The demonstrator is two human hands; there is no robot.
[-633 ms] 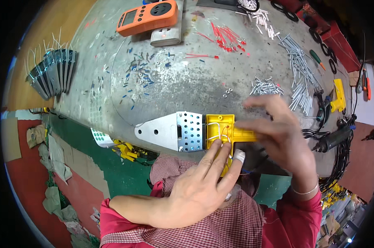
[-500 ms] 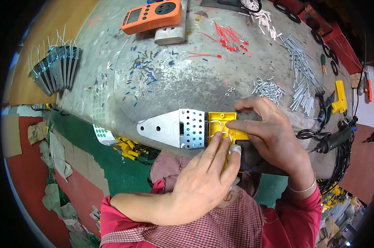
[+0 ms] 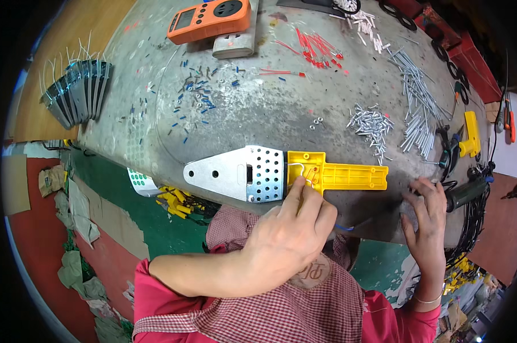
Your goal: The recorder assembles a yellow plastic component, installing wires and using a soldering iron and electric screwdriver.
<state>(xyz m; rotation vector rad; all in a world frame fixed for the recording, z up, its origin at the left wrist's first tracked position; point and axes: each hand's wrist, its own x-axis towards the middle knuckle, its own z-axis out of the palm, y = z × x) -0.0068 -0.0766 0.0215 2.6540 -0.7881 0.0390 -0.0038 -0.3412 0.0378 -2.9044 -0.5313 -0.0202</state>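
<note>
A silver pointed metal plate [image 3: 217,174] with holes joins a perforated metal guard [image 3: 268,177] and an open yellow plastic handle shell [image 3: 354,176], all lying flat near the table's front edge. White wires [image 3: 296,165] curl inside the shell's wide end. There the fingertips of my left hand [image 3: 290,228] are closed together on the wires, which they partly cover. A short blue wire end [image 3: 344,228] pokes out beside that hand. Off the handle's right end, my right hand [image 3: 427,220] has its fingers apart and bent, close to a dark power screwdriver [image 3: 467,194].
Loose screws [image 3: 371,127] and long bolts [image 3: 418,103] lie in piles at the right, near a yellow handle piece [image 3: 470,134]. Red indicator lights with leads [image 3: 318,50], blue sleeves [image 3: 204,103] and an orange meter [image 3: 210,22] lie farther back. Metal plates with wires [image 3: 78,94] stand at left.
My right hand has left the yellow shell and moved right, toward the screwdriver, baring the handle. My left fingers have drawn together at the wires. The assembly has shifted slightly left.
</note>
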